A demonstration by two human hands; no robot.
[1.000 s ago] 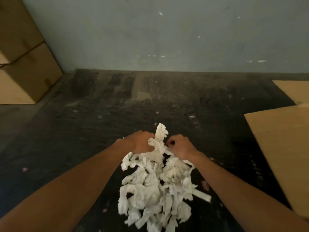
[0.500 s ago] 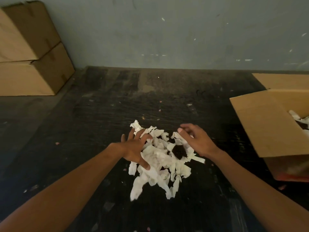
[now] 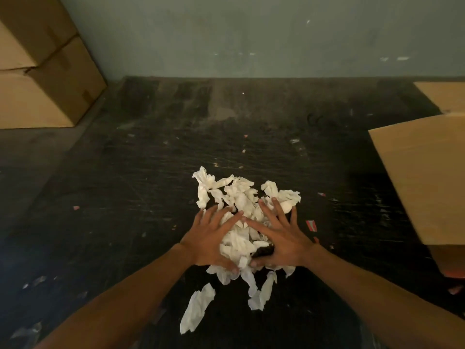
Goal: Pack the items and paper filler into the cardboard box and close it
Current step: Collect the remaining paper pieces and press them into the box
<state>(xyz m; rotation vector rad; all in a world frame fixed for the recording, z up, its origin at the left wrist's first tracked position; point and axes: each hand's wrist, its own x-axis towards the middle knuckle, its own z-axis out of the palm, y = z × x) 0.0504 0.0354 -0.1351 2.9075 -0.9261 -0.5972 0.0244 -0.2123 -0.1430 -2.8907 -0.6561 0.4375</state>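
Paper filler (image 3: 241, 200): loose white heap, mid dark surface (image 3: 125, 185). Your left hand (image 3: 210, 238) and right hand (image 3: 281, 238) lie on it, fingers spread wide, holding nothing. Step: gathering. Next: scoop it together, carry right to cardboard box (image 3: 425, 177).

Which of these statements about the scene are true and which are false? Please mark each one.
1. Both hands lie spread on the paper filler. True: left hand and right hand press on the filler with fingers apart.
2. The filler is inside the box. False: it lies on the dark floor; the box stands to the right, apart.
3. Two stacked cartons stand at far left. True: cartons.
4. The left hand grips a box flap. False: it touches only filler.
5. All filler is under the hands. False: loose strips lie nearer the person.
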